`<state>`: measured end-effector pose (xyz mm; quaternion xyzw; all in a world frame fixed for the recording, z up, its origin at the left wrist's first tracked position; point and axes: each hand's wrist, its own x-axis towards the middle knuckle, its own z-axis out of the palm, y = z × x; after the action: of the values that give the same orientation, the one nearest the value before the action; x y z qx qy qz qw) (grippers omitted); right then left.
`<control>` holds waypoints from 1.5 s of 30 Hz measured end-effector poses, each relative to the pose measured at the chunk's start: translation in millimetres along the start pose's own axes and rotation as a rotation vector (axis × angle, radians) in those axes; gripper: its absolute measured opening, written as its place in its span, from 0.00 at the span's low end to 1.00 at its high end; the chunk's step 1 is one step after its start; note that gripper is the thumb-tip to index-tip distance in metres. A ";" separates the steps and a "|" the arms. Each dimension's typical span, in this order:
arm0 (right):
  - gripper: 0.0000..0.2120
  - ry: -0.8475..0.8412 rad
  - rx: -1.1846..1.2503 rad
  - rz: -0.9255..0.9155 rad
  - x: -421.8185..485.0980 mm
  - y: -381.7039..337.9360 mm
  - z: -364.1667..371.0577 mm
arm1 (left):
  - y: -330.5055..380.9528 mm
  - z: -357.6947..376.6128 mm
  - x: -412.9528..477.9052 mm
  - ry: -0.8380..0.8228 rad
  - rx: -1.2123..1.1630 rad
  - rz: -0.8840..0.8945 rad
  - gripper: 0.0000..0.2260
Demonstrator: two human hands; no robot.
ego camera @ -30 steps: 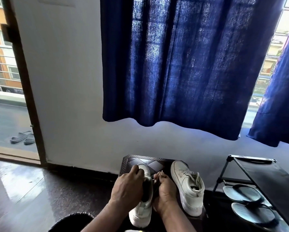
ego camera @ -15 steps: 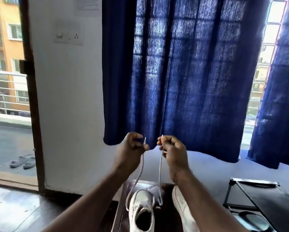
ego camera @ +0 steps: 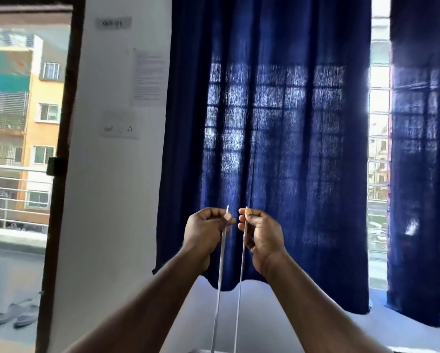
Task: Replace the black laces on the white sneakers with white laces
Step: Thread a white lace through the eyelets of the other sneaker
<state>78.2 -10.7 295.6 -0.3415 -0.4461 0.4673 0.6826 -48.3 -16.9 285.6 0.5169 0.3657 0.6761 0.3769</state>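
Hanging blue curtain backs taut laces.

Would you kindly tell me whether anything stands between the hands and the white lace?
Nothing visible does. The left hand and right hand each pinch one end of the white lace directly, and both strands run straight down out of frame. The sneaker is out of view.

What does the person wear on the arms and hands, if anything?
Nothing that shows. The left hand and the right hand are bare, without gloves or visible rings. The left forearm and the right forearm are bare too, down to the picture's edge: no sleeve, watch or bracelet.
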 end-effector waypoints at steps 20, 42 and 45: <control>0.12 -0.025 0.186 0.109 -10.5 7.4 15.3 | 1.4 16.4 0.7 0.069 -0.031 -0.081 0.03; 0.13 -0.049 0.158 0.096 -15.3 5.7 19.4 | 2.1 13.7 4.3 0.081 -0.074 -0.097 0.02; 0.12 -0.038 0.131 0.092 -12.9 7.1 18.3 | 0.9 13.0 4.3 0.084 -0.086 -0.103 0.02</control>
<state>56.7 -19.6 292.3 -0.3073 -0.4113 0.5330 0.6725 -36.5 -12.1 290.9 0.4520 0.3781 0.6918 0.4174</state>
